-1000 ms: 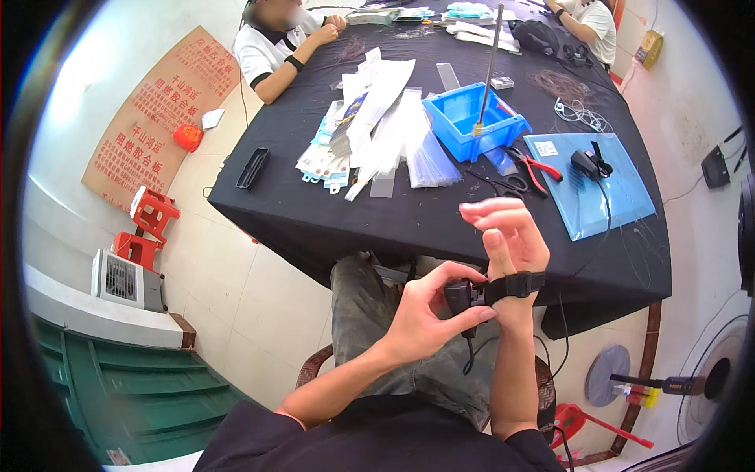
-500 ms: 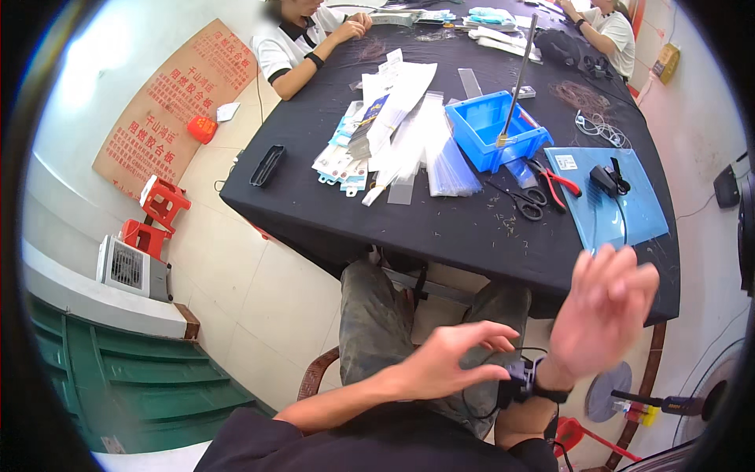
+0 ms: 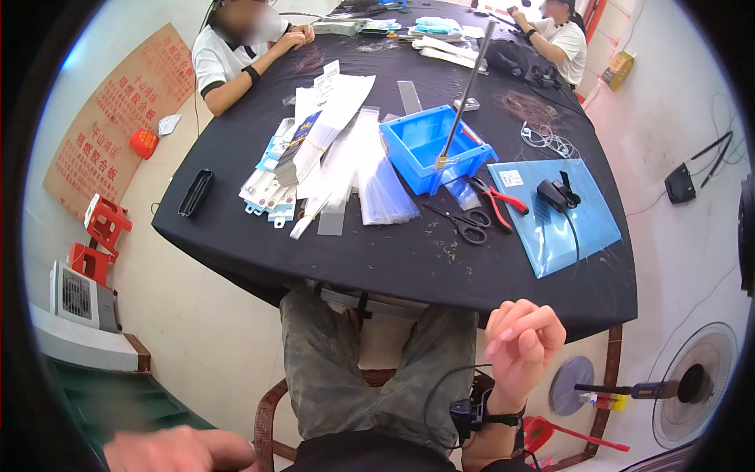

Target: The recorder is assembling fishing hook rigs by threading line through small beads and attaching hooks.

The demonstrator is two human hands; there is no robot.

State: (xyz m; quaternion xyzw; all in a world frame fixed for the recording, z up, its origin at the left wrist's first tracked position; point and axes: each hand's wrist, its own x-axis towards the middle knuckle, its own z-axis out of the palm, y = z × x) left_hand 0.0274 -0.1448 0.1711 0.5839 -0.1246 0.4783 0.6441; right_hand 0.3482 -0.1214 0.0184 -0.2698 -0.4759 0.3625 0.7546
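Observation:
My right hand [image 3: 523, 346] is raised in front of the table's near edge, palm side showing. Its fingers are loosely bent and apart, with nothing between them. Strapped at that wrist is a small black device [image 3: 467, 412] with a thin cable. At the lower left edge, away from the table, my left hand [image 3: 181, 450] is blurred and partly cut off, so its fingers do not show clearly. Closest to the right hand on the table lie a blue plastic folder [image 3: 543, 242], red-handled pliers [image 3: 502, 206] and black scissors [image 3: 465, 226].
On the black-covered table [image 3: 377, 267] are a blue bin [image 3: 409, 153] with a metal rod, clear plastic sleeves [image 3: 381, 177], a black case [image 3: 196, 193] and white earphones [image 3: 550, 140]. Two people sit farther along it. A fan [image 3: 696, 385] stands at right, red stools [image 3: 107, 224] at left.
My left hand has left the right wrist and swung to the lower left. My right hand has come lower, its fingers still bent. The view has shifted right.

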